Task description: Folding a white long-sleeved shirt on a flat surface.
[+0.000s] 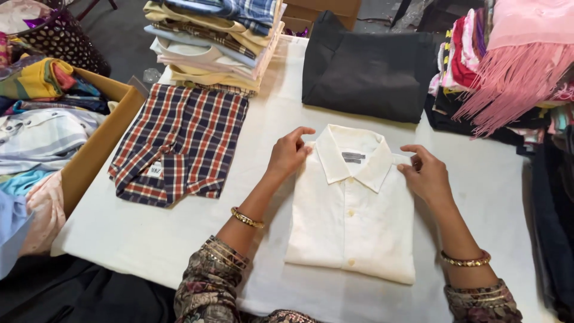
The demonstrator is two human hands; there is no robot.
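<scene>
A folded cream shirt [353, 227] lies collar up on the white table cover [149, 233], buttons facing me. My left hand [288, 153] rests its fingertips on the shirt's upper left shoulder beside the collar. My right hand [426, 173] touches the upper right shoulder edge. Both hands press flat with fingers spread and grip nothing. Gold bangles sit on both wrists.
A folded red and navy plaid shirt [179, 143] lies to the left. Behind it stands a stack of folded shirts [215, 42]. A folded black garment [368, 69] lies at the back. A cardboard box [98, 143] of clothes sits left; piled clothes and a pink fringed scarf [514, 66] crowd the right.
</scene>
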